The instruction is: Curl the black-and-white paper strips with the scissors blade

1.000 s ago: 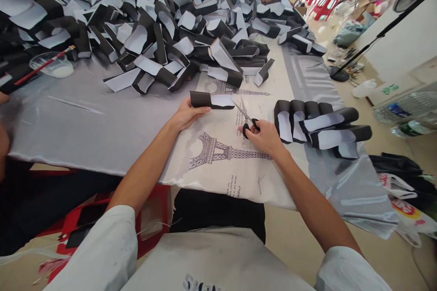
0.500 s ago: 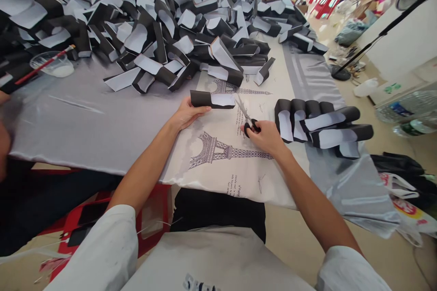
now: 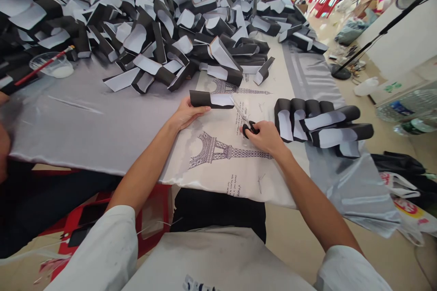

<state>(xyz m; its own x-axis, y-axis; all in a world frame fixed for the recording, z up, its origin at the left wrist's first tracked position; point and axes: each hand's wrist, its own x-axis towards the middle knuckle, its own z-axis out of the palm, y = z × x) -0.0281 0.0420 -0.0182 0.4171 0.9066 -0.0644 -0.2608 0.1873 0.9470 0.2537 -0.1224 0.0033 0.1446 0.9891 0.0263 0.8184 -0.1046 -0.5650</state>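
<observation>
My left hand [image 3: 190, 114] is closed on the left end of a folded black-and-white paper piece [image 3: 215, 99], thumb along its lower edge. The black part lies toward my hand, and the white part points right. In my right hand [image 3: 265, 136] is a pair of scissors [image 3: 244, 118], my fingers in its black handles. Its blades reach up and left to the white right end of the paper piece; whether paper lies between them is hard to tell. Beneath both hands spreads a tablecloth [image 3: 208, 182] printed with Eiffel Towers.
A large heap of folded black-and-white papers [image 3: 160, 27] covers the far table. To the right lie several rounded black-and-white pieces [image 3: 321, 122]. A plastic bowl [image 3: 56, 67] with a red brush [image 3: 44, 67] stands left. Another person's arm [image 3: 4, 145] shows at the left edge; others sit across.
The scissors' blades have come closer together, and their tips have shifted slightly left onto the paper piece's right end. My left hand and the paper piece have barely moved.
</observation>
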